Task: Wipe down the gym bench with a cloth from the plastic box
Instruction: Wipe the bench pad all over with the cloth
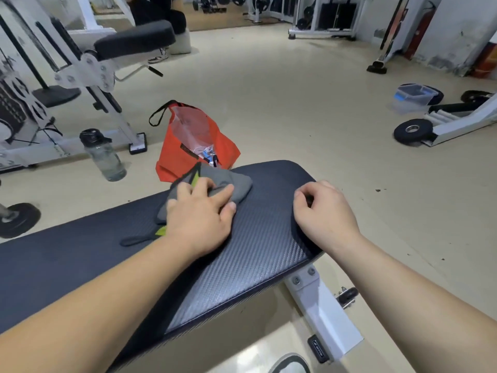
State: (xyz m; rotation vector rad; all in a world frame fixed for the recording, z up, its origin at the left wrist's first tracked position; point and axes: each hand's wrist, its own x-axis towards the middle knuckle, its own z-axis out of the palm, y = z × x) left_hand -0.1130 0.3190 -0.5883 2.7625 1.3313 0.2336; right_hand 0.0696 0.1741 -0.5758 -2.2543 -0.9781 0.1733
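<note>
Wiping under way: left hand (199, 219) lies spread, pressing the crumpled grey cloth with lime trim (236, 184) onto the black textured vinyl gym bench (255, 251) near its rounded end. Right hand (325, 211) rests loosely curled at the end edge, holding nothing. Clear plastic box (411, 96) sits well apart on the floor. Most of the pad probably remains unwiped, with open room leftward.
</note>
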